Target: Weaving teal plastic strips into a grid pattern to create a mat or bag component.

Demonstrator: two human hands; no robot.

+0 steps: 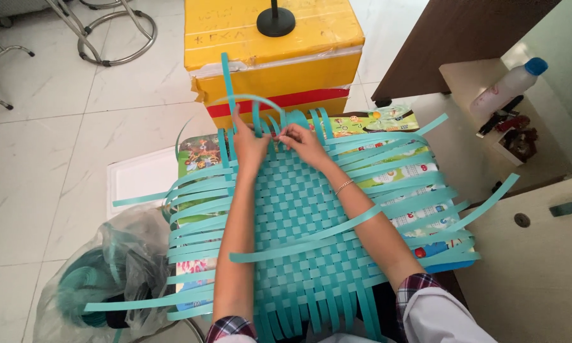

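White tile floor behind; teal woven mat (299, 216) on board. Your left hand (249, 147) and right hand (300, 143) pinch strip (245, 100) at far edge — keep it flat, snug.

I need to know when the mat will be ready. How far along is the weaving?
Done: a tight teal checkered panel fills the middle. In hand: at its far edge, the left hand and right hand work a strip that arcs above them. Left: loose strip ends stick out unwoven on all sides, and one strip lies loose across the panel.
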